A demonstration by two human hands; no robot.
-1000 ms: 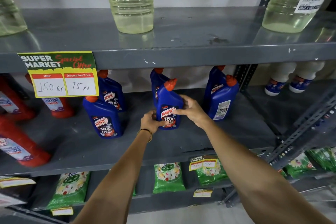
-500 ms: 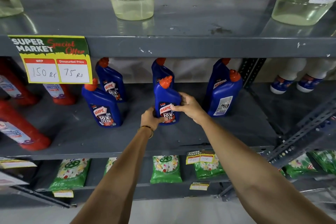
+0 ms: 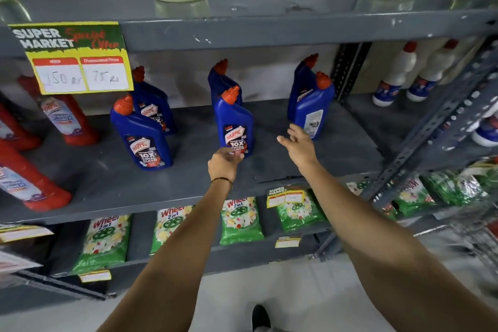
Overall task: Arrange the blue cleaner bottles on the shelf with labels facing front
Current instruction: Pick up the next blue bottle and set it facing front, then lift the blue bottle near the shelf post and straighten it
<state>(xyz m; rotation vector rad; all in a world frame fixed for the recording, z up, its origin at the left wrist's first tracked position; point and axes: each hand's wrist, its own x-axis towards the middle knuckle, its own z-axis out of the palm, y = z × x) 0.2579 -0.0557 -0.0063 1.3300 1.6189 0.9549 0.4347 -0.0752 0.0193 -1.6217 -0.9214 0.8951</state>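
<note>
Left hand [image 3: 225,163] at the base of the middle front bottle [image 3: 235,127], fingers loosely curled against its lower label edge; touching or barely clear, cannot tell which, and no firm grip evident. Right hand [image 3: 300,145] open, fingers spread, holding nothing, in the gap between that bottle and the right front bottle [image 3: 312,109], near the latter but not touching.

Six blue cleaner bottles upright on the middle shelf [image 3: 188,186], in three front-and-back pairs. Left front bottle [image 3: 142,137] at 9 o'clock from the hands, label front. Left rear bottle [image 3: 153,108] behind it, label front but partly hidden. Middle front bottle: label front, square to the shelf edge. Middle rear bottle [image 3: 222,81] at 12 o'clock behind it, face hidden. Right front bottle at 2 o'clock from the right hand: white back label showing, brand face turned toward 9 o'clock. Right rear bottle [image 3: 303,73]: face not visible.

Judged step: middle bottle placed and done; right pair next in hand.

Next move calls for: open grasp around the body of the right front bottle, rotation about its upright axis until the brand label faces the aisle, base kept flat on the shelf. Care needed with the rear bottle close behind; likely to be knocked. Rear bottle faces to be checked afterward.
</note>
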